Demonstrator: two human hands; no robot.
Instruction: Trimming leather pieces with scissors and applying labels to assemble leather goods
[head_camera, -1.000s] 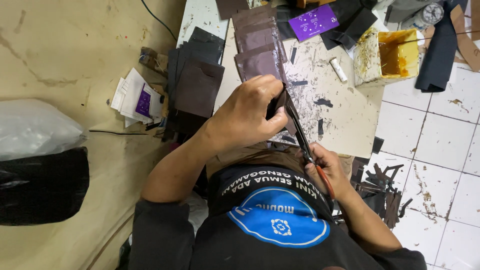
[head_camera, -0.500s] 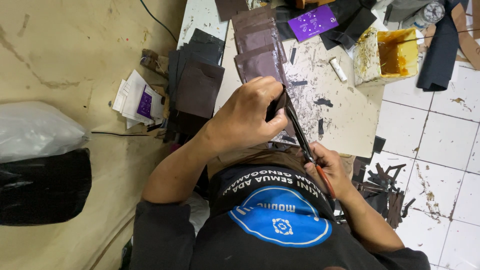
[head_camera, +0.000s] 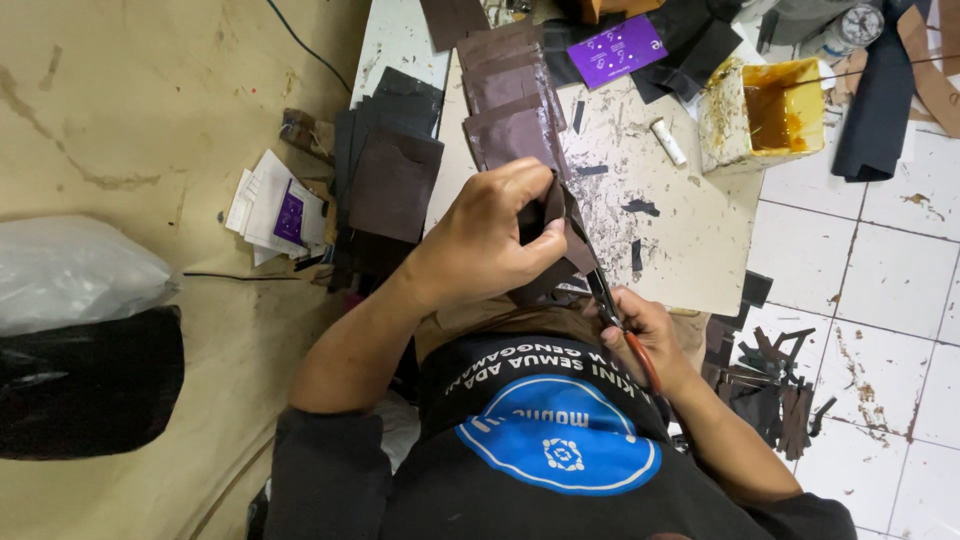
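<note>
Now we are mid-cut, trimming the dark brown leather piece (head_camera: 555, 215) with the red-handled scissors (head_camera: 612, 310). Our left hand (head_camera: 490, 240) arches over it, fingers curled and pinching its edge against the thumb, just above the blades. Our right hand (head_camera: 645, 335) sits lower, fingers closed through the handles. Next, we judge, the blades must advance along the edge while the pinch keeps it taut.

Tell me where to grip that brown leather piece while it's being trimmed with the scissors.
Pinch the brown leather piece on its upper edge, coming from the side away from the scissors, as the left hand does. It is thin and floppy, so a hold near the cut line probably keeps it taut. The right hand works the scissors from below, so that side is taken.
</note>
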